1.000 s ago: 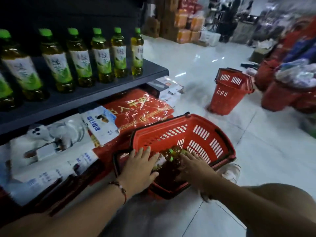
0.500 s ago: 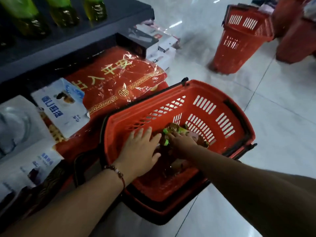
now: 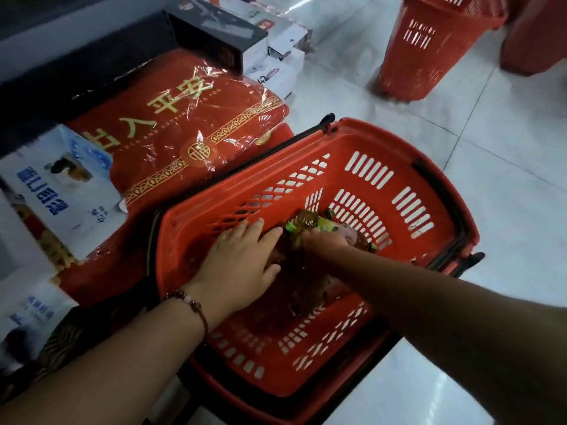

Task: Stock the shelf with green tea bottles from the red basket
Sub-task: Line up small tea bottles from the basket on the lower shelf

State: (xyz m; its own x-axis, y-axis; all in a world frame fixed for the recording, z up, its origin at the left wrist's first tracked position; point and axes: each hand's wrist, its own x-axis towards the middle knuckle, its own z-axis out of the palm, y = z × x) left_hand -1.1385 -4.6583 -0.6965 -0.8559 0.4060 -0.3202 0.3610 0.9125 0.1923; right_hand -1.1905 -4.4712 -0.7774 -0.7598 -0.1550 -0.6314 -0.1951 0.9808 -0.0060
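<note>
Green tea bottles lie on their sides in a loose heap at the bottom of the red basket, toward its far wall, as a person reaches in with both hands. The right hand is curled down over the heap, fingers closed around a bottle's neck near a green cap, though the grip itself is partly hidden by the hand. The left hand lies flat and spread, fingers apart, on the darker bottles just beside it, holding nothing; a beaded bracelet on a red cord circles that wrist. Compared with half a second earlier, the camera has dipped further: the shelf bottles seen along the top edge then are out of frame, the basket fills more of the view, and both hands sit in much the same spots among the bottles. The basket rests on the white tiled floor, its near-left corner against a red packet with gold lettering wrapped in clear film. White and blue packets lie to the left of that, boxes beyond it. A second red basket stands well apart, at the top right of the floor
</note>
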